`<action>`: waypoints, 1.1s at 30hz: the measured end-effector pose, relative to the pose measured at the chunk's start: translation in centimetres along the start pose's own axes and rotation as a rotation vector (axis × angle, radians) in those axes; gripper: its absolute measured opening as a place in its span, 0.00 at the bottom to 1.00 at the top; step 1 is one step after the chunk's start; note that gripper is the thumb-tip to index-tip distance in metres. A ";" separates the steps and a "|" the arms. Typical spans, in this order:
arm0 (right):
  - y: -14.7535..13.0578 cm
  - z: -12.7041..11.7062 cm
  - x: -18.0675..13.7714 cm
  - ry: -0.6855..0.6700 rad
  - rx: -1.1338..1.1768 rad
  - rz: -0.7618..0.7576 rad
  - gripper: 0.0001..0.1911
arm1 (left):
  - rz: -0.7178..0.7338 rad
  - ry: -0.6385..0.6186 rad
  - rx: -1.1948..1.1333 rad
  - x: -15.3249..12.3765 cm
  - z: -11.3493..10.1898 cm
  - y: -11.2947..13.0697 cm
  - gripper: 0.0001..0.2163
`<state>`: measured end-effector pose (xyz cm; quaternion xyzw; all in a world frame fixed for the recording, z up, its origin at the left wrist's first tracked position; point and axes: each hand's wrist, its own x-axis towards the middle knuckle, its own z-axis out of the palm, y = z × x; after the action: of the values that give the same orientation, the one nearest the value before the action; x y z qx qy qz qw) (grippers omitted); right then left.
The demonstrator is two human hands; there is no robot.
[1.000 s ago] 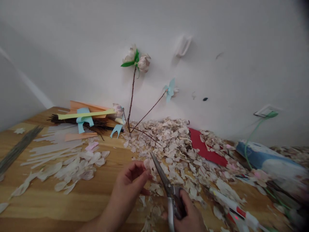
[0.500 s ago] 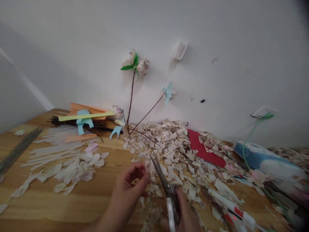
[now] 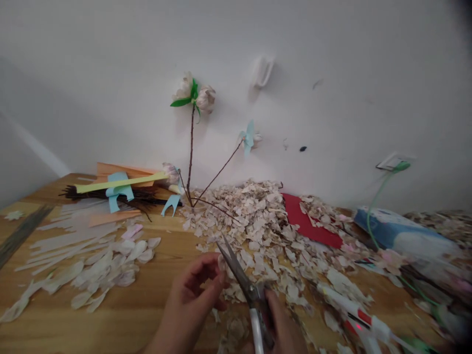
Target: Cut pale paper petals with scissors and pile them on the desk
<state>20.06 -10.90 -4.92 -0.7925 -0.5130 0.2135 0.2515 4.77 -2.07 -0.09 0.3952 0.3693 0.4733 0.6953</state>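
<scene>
My left hand (image 3: 197,290) pinches a small pale petal (image 3: 221,264) between thumb and fingertips, low in the middle of the view. My right hand (image 3: 282,324) grips a pair of scissors (image 3: 244,281), its blades pointing up and left, slightly parted. The blades lie right beside the petal; whether they touch it I cannot tell. Beneath and beyond both hands spreads a heap of pale paper-like scraps (image 3: 254,206). To the left rests a small pile of cut petals (image 3: 110,268). A twig with white blossoms and green leaves (image 3: 193,96) stands against the wall.
Translucent strips (image 3: 55,243), coloured paper strips (image 3: 125,169) and dark twigs (image 3: 70,192) lie on the left. A red sheet (image 3: 311,223), a blue-and-white packet (image 3: 401,236) and a white glue gun with a red light (image 3: 354,312) are on the right. A green cord (image 3: 371,226) runs to the wall socket.
The camera view has shifted slightly, so the background sits further left. The scissor blades have closed in a little beside the petal. Both hands keep their holds.
</scene>
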 end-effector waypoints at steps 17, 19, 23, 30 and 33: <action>0.5 0.6 0.0 0.159 -0.247 -0.008 0.33 | 0.000 0.008 -0.003 -0.1 0.0 -0.3 0.11; 0.5 0.6 0.0 0.154 -0.223 -0.014 0.31 | 0.000 0.000 0.000 -0.1 0.0 -0.3 0.10; 0.2 0.4 -0.1 0.134 -0.216 -0.013 0.32 | -0.008 -0.002 -0.005 -0.1 0.1 -0.3 0.11; 0.4 0.4 -0.1 0.150 -0.230 -0.004 0.31 | -0.070 -0.034 -0.059 0.0 0.2 -0.2 0.12; 0.9 0.5 -0.1 0.123 -0.183 0.001 0.31 | -0.084 -0.053 -0.063 0.0 0.0 -0.2 0.10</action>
<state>20.35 -11.21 -5.82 -0.8240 -0.5136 0.1169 0.2088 4.85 -2.15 -0.21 0.3695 0.3519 0.4446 0.7362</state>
